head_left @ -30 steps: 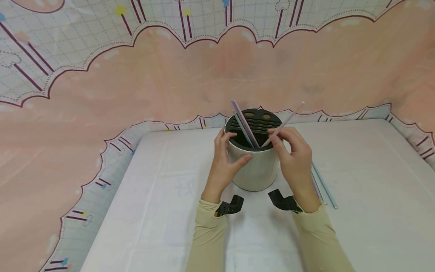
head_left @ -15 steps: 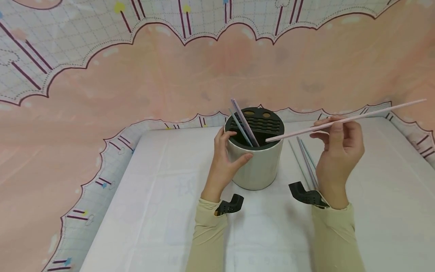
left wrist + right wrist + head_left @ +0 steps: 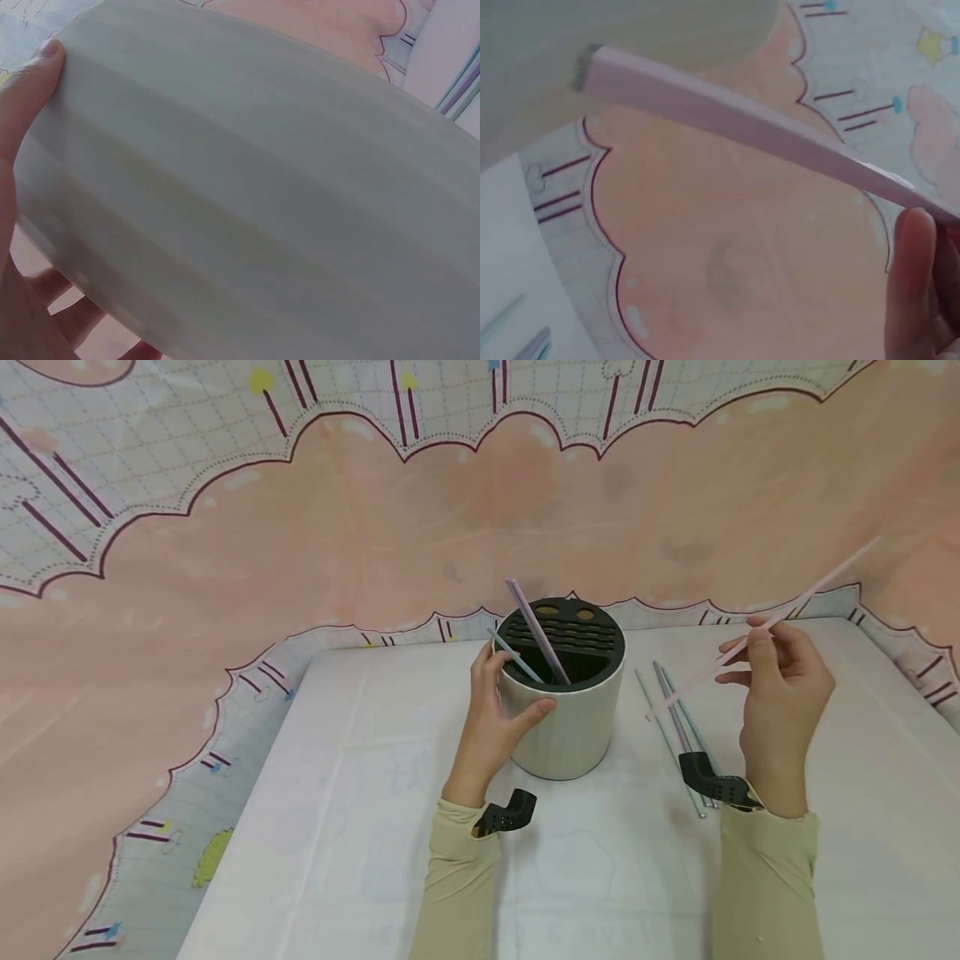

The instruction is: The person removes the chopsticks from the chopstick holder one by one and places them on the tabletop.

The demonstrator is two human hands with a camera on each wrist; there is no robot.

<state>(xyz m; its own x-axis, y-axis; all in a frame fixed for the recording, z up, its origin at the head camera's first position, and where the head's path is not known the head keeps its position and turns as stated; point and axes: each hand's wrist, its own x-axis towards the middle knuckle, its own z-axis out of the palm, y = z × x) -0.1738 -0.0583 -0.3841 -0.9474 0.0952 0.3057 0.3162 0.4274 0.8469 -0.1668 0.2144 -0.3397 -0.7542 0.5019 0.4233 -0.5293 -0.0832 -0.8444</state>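
Note:
A white round holder (image 3: 566, 739) with a black slotted top (image 3: 573, 631) stands upright on the table. My left hand (image 3: 487, 722) grips its left side, thumb on the front and fingertips at the rim; the left wrist view shows the holder's ribbed wall (image 3: 247, 180) close up. Inside the open front section lean a purple straw (image 3: 536, 627) and a pale blue straw (image 3: 516, 656). To the right of the holder, my right hand (image 3: 783, 706) pinches a long pink straw (image 3: 828, 578) held slanting in the air. One end of the pink straw (image 3: 727, 116) shows large in the right wrist view.
Several blue, green and purple straws (image 3: 675, 718) lie on the white-covered table (image 3: 360, 843), between the holder and my right hand. Behind the table hangs a peach patterned cloth (image 3: 465, 535).
My right hand has drawn the pink straw out of the holder and moved it right, then turned it more upright. The blue straw has tipped left against the rim. My left hand has stayed put.

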